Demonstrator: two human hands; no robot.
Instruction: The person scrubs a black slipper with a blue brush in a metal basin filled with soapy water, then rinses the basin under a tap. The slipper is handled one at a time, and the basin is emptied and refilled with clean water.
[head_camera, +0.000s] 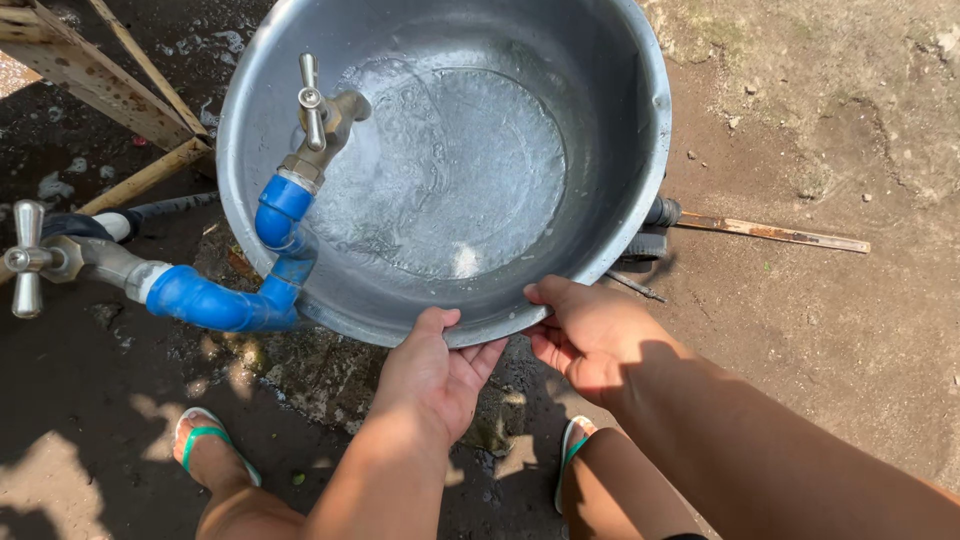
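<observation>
While under the tap, both hands, left hand and right hand, closed on basin rim.

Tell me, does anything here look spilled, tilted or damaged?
Nothing looks damaged. The metal basin holds shallow rippling water under the brass tap, and both the left hand and right hand grip its near rim. The ground below the blue pipe is wet, with foam patches.

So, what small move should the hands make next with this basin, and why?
Probably keep the metal basin level under the brass tap: both hands, left and right, grip its near rim, and water covers only the bottom.
</observation>
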